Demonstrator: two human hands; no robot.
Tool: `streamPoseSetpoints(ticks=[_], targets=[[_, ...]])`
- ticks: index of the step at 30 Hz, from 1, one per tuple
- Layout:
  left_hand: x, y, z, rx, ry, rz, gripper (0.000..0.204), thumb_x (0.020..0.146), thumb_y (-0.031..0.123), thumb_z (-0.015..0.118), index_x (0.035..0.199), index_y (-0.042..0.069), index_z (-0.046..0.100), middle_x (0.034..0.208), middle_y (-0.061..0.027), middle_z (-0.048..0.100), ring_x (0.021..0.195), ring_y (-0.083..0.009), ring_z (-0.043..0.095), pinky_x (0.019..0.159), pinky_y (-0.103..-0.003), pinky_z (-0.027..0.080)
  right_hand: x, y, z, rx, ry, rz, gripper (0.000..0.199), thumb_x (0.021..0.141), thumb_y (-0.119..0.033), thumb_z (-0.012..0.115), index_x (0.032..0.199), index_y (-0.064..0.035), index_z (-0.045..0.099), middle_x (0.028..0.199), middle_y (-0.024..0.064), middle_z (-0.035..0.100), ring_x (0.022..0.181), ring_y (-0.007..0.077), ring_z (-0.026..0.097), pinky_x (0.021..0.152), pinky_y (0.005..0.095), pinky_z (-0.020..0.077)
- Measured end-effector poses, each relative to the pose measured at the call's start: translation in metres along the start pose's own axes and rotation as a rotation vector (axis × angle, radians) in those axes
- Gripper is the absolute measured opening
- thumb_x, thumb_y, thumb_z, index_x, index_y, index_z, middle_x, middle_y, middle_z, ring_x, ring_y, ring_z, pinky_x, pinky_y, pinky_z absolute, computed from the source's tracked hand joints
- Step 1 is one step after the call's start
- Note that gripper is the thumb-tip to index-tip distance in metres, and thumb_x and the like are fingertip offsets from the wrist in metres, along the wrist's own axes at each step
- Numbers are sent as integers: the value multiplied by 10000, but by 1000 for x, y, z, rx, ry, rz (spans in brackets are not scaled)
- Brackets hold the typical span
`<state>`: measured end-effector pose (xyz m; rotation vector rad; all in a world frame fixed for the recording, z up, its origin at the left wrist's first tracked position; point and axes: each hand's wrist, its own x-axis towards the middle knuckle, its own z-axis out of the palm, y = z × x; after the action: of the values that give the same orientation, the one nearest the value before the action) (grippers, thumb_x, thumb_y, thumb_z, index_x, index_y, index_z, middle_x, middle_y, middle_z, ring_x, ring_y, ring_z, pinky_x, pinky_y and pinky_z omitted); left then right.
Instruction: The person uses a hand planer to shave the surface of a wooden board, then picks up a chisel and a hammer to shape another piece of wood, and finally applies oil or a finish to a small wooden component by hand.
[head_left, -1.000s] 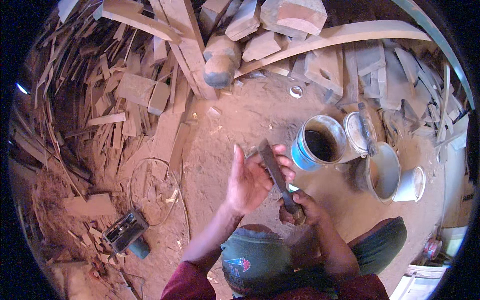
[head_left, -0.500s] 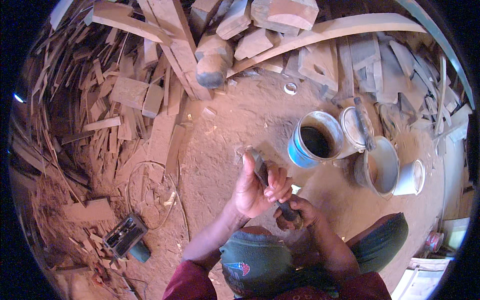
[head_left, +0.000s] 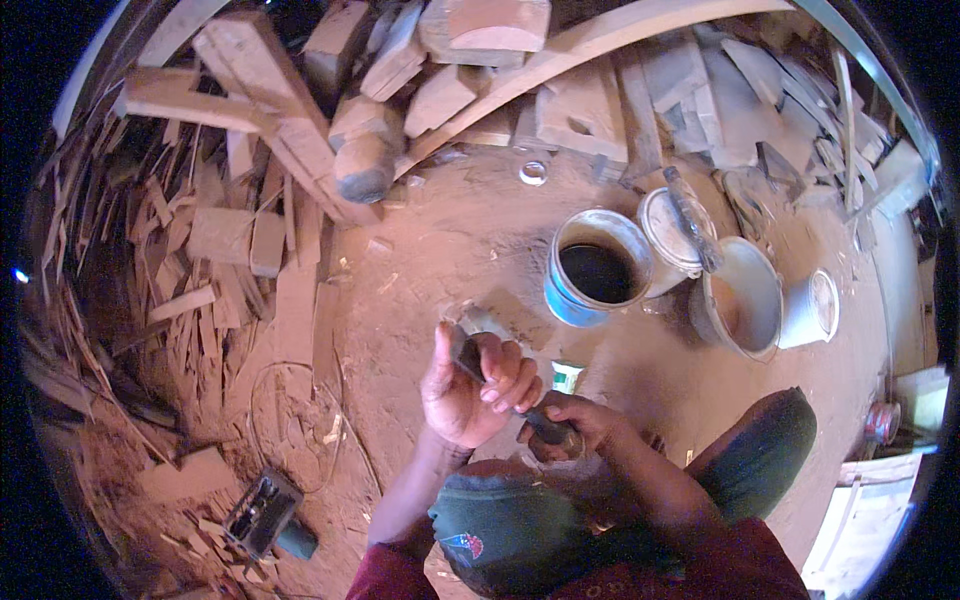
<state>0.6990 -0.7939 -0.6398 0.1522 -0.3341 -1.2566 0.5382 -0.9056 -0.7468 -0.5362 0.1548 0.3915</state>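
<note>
A dark, narrow, bar-like tool [head_left: 545, 427] slants across in front of my raised knee, held between both hands; its exact kind is hard to make out. My left hand [head_left: 470, 395] wraps its fingers round the upper part, thumb pointing up. Lower down on the right, my right hand [head_left: 585, 418] grips near the thicker, dusty end. Part of the tool is hidden behind my left fingers. Just beyond my right hand lies a small white and green packet [head_left: 566, 377] on the dusty ground.
Ahead to the right stand a blue bucket [head_left: 568, 305] of dark liquid, a lidded pail [head_left: 665, 222], a grey bucket [head_left: 712, 318] and a white tub [head_left: 812, 310]. Wood offcuts [head_left: 220, 237] heap up at left and back. A dusty metal box [head_left: 262, 512] and cable [head_left: 358, 450] lie lower left.
The whole view has shifted, so the buckets and wood appear further left. Both hands keep their grip on the dark tool, with little change in pose.
</note>
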Motion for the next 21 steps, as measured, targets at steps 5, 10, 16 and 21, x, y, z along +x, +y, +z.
streamPoseSetpoints(ticks=[5, 10, 16, 21], targets=[[15, -3, -9, -20, -18, 44, 524, 1011, 553, 397, 994, 80, 622, 720, -2, 452, 657, -150, 411, 674, -341, 365, 3, -15, -1, -112, -112, -38, 594, 947, -453, 522, 1177, 86, 621, 693, 137, 662, 580, 192, 628, 512, 303, 467], [37, 36, 15, 80, 193, 39, 445, 1020, 533, 420, 982, 125, 592, 719, 23, 436, 650, -118, 384, 671, -322, 358, 0, -85, 59, -313, 96, 24, 492, 1008, -451, 409, 1261, -52, 545, 992, 88, 716, 614, 162, 641, 517, 293, 502], [84, 67, 122, 127, 412, -10, 526, 1013, 579, 386, 852, 107, 551, 669, 17, 400, 613, -124, 378, 608, -309, 358, -31, -126, 156, -235, 179, -152, 350, 1041, -328, 457, 1223, -57, 585, 735, -21, 547, 585, 96, 523, 527, 271, 451], [90, 34, 208, -25, 687, -115, 637, 952, 695, 390, 725, 124, 557, 570, 25, 374, 571, -135, 358, 566, -318, 323, -120, -148, 231, -222, 340, -30, 393, 1032, -384, 490, 1299, -129, 625, 748, -22, 575, 570, 81, 524, 497, 276, 460]])
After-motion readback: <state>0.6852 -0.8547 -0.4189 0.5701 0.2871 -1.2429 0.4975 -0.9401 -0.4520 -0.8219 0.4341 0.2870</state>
